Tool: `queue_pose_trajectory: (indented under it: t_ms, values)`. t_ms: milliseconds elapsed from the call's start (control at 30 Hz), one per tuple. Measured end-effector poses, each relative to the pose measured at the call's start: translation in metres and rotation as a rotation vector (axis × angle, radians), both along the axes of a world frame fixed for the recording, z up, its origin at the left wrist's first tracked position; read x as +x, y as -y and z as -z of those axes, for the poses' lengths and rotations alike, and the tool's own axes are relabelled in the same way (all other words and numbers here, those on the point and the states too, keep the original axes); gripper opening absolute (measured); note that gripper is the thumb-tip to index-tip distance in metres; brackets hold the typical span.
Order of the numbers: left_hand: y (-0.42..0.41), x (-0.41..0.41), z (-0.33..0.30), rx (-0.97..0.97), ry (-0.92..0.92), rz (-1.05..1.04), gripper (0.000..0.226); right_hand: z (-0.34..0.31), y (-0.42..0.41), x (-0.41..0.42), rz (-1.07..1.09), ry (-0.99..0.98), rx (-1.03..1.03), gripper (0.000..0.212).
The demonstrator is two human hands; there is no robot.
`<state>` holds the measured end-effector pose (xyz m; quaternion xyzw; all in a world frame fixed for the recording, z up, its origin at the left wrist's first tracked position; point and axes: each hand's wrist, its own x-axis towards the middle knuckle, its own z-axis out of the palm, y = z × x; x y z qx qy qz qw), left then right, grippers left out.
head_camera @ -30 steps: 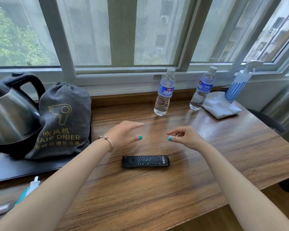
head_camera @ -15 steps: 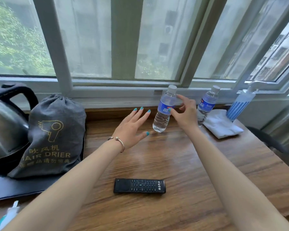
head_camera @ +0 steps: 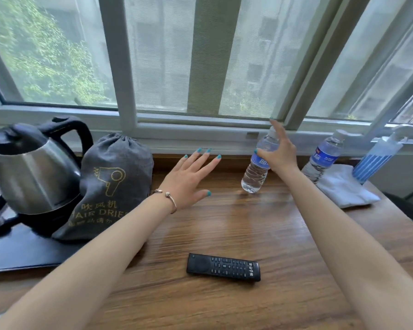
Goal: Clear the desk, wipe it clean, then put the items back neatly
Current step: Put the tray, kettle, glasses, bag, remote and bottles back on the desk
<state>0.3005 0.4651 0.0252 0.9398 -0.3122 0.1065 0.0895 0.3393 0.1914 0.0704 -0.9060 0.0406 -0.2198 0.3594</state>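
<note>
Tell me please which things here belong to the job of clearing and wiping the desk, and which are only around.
Belong to the job:
- nearer water bottle, tilted, right hand on it
- second water bottle
- remote control
- hair drier bag
- kettle on black tray
- white cloth and spray bottle
- desk
- left hand, open

Only around:
- window frame
- trees outside

Wooden desk (head_camera: 284, 234) bears remote (head_camera: 223, 267), bottles (head_camera: 255, 172), cloth (head_camera: 346, 190), tray (head_camera: 22, 251).

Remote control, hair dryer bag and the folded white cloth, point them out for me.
remote control (head_camera: 223, 267): head view, middle of its button face.
hair dryer bag (head_camera: 115, 184): head view, on the printed dryer logo.
folded white cloth (head_camera: 343, 186): head view, bare top surface.
</note>
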Motion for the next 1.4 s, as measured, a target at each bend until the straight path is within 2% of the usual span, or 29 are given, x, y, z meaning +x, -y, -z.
queue_pose_trajectory:
  t_ms: [267, 633, 867, 1400]
  values:
    - [-0.038, -0.017, -0.001, 0.019, 0.031, -0.014, 0.088, -0.009, -0.013, -0.024, 0.008, 0.057, -0.012, 0.069]
    - [-0.107, -0.040, -0.004, 0.249, 0.093, 0.027, 0.096, -0.013, -0.084, -0.096, -0.216, 0.104, 0.007, 0.075]
    - [-0.165, -0.047, 0.006, 0.266, 0.125, 0.039, 0.092, -0.020, -0.155, -0.131, -0.346, 0.116, 0.122, 0.078]
    - [-0.210, -0.051, 0.044, 0.452, 0.198, 0.087, 0.086, -0.035, -0.253, -0.155, -0.428, 0.109, 0.270, 0.078]
